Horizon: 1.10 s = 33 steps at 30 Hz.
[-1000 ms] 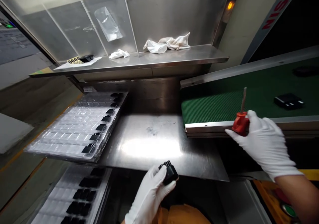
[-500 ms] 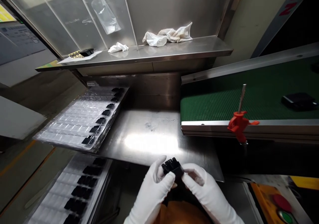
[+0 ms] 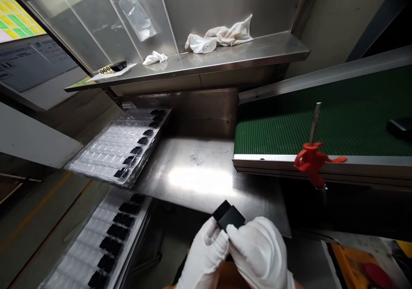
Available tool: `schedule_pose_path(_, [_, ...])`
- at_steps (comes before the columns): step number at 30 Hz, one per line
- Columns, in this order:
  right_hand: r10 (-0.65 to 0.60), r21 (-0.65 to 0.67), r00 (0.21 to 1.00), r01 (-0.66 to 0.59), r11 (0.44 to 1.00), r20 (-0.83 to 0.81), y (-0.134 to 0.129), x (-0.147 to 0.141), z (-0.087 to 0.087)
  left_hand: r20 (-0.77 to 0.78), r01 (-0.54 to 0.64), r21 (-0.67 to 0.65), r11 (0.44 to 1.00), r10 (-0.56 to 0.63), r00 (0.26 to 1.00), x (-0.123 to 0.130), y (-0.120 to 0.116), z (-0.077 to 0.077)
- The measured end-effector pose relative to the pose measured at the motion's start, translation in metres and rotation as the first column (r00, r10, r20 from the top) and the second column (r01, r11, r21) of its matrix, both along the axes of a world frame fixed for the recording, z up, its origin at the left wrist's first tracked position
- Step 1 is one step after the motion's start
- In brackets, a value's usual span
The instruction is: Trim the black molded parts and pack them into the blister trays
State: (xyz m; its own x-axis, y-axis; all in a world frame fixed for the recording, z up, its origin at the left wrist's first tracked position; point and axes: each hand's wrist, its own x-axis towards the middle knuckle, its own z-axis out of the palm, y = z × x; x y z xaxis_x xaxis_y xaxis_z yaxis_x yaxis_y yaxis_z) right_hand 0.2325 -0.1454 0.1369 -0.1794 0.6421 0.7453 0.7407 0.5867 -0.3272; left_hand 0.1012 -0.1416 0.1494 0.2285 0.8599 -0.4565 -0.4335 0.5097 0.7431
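Both hands wear white gloves and meet at the near edge of the steel table point(image 3: 199, 160). Between them is a small black plastic part point(image 3: 229, 216), its flat smooth face turned up. My left hand point(image 3: 207, 248) grips its lower left side, thumb and fingers closed. My right hand point(image 3: 257, 246) pinches its lower right edge, the back of the hand hiding most of its fingers. Left of the hands, a clear plastic tray point(image 3: 106, 145) carries a column of similar black parts along its right side. A lower stack of trays point(image 3: 80, 242) holds several more.
A green conveyor belt point(image 3: 289, 126) runs off to the right, bearing a black part point(image 3: 401, 128). A red clamp with a metal rod point(image 3: 310, 158) sits on its near rail. White cloths point(image 3: 222, 36) lie on the steel shelf point(image 3: 193, 64). An orange box with a red button point(image 3: 375, 274) is at lower right.
The black part has been turned, from its ridged side to a flat face. My right hand has rolled over, its back now up. On the belt, the black part appears farther right.
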Motion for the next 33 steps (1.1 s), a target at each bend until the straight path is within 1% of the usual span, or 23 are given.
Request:
schedule_pose_path(3, [-0.019, 0.047, 0.999, 0.017, 0.999, 0.043, 0.004, -0.002, 0.01, 0.047, -0.031, -0.07, 0.997, 0.035, 0.998, 0.004, -0.006, 0.005])
schedule_pose_path(5, [-0.011, 0.046, 1.0, 0.01, 0.999, 0.024, 0.008, -0.003, 0.013, 0.068, -0.09, -0.12, 0.989, 0.099, 0.993, 0.003, -0.008, 0.001])
schedule_pose_path(7, [0.063, 0.015, 0.998, -0.063, 0.998, -0.005, 0.011, -0.004, 0.013, 0.057, -0.196, -0.14, 0.971, 0.206, 0.977, 0.0, -0.009, -0.007])
schedule_pose_path(8, [0.124, -0.012, 0.991, -0.125, 0.992, -0.039, 0.012, -0.005, 0.011, 0.041, -0.253, -0.137, 0.958, 0.261, 0.964, -0.002, -0.008, -0.012])
schedule_pose_path(10, [0.208, -0.099, 0.958, -0.231, 0.968, -0.197, 0.014, -0.007, 0.006, 0.011, -0.325, -0.13, 0.937, 0.329, 0.944, -0.006, -0.004, -0.017])
schedule_pose_path(11, [0.19, -0.174, 0.933, -0.251, 0.952, -0.306, 0.015, -0.008, 0.003, 0.003, -0.326, -0.124, 0.937, 0.329, 0.944, -0.008, -0.002, -0.017])
schedule_pose_path(12, [0.123, -0.271, 0.904, -0.249, 0.93, -0.409, 0.016, -0.009, 0.0, -0.005, -0.305, -0.116, 0.945, 0.306, 0.952, -0.01, 0.001, -0.016])
schedule_pose_path(13, [0.021, -0.383, 0.872, -0.236, 0.893, -0.489, 0.018, -0.011, -0.003, -0.02, -0.267, -0.101, 0.958, 0.267, 0.964, -0.011, 0.004, -0.014])
schedule_pose_path(14, [-0.087, -0.498, 0.837, -0.234, 0.835, -0.54, 0.02, -0.014, -0.005, -0.044, -0.219, -0.08, 0.972, 0.216, 0.975, -0.013, 0.007, -0.012])
schedule_pose_path(15, [-0.175, -0.601, 0.802, -0.264, 0.754, -0.572, 0.023, -0.017, -0.007, -0.076, -0.166, -0.062, 0.984, 0.161, 0.984, -0.014, 0.01, -0.009])
schedule_pose_path(16, [-0.239, -0.677, 0.76, -0.33, 0.658, -0.604, 0.027, -0.021, -0.008, -0.105, -0.125, -0.049, 0.991, 0.119, 0.987, -0.015, 0.014, -0.006])
schedule_pose_path(17, [-0.293, -0.711, 0.703, -0.421, 0.563, -0.648, 0.031, -0.025, -0.008, -0.122, -0.094, -0.045, 0.995, 0.088, 0.989, -0.017, 0.017, -0.004])
schedule_pose_path(18, [-0.331, -0.708, 0.639, -0.525, 0.472, -0.695, 0.036, -0.03, -0.008, -0.121, -0.074, -0.048, 0.996, 0.068, 0.99, -0.019, 0.02, -0.002])
schedule_pose_path(19, [-0.371, -0.685, 0.576, -0.605, 0.406, -0.728, 0.041, -0.035, -0.008, -0.102, -0.061, -0.052, 0.997, 0.055, 0.993, -0.023, 0.024, -0.001])
schedule_pose_path(20, [-0.408, -0.658, 0.521, -0.654, 0.373, -0.749, 0.046, -0.041, -0.008, -0.07, -0.049, -0.055, 0.997, 0.045, 0.997, -0.027, 0.029, 0.0])
schedule_pose_path(21, [-0.435, -0.637, 0.48, -0.678, 0.367, -0.762, 0.052, -0.047, -0.007, -0.033, -0.032, -0.05, 0.998, 0.031, 0.999, -0.034, 0.034, 0.0])
schedule_pose_path(24, [-0.457, -0.588, 0.409, -0.719, 0.371, -0.789, 0.07, -0.072, -0.01, 0.041, 0.024, -0.009, 1.0, -0.023, 0.999, -0.062, 0.052, 0.001])
schedule_pose_path(25, [-0.463, -0.57, 0.387, -0.736, 0.366, -0.797, 0.076, -0.082, -0.011, 0.046, 0.033, 0.007, 0.999, -0.033, 0.998, -0.075, 0.06, 0.001])
schedule_pose_path(26, [-0.467, -0.561, 0.381, -0.751, 0.347, -0.798, 0.082, -0.092, -0.013, 0.042, 0.033, 0.019, 0.999, -0.033, 0.999, -0.088, 0.067, 0.001])
schedule_pose_path(28, [-0.482, -0.591, 0.412, -0.745, 0.309, -0.773, 0.093, -0.116, -0.017, 0.027, 0.037, 0.034, 0.999, -0.038, 0.999, -0.118, 0.084, 0.001])
schedule_pose_path(30, [-0.492, -0.659, 0.491, -0.705, 0.262, -0.719, 0.104, -0.14, -0.022, -0.001, 0.037, 0.043, 0.998, -0.037, 0.999, -0.15, 0.1, 0.002])
schedule_pose_path(33, [-0.467, -0.76, 0.629, -0.629, 0.164, -0.622, 0.12, -0.175, -0.03, -0.094, -0.021, 0.046, 0.999, 0.025, 0.995, -0.197, 0.122, 0.005])
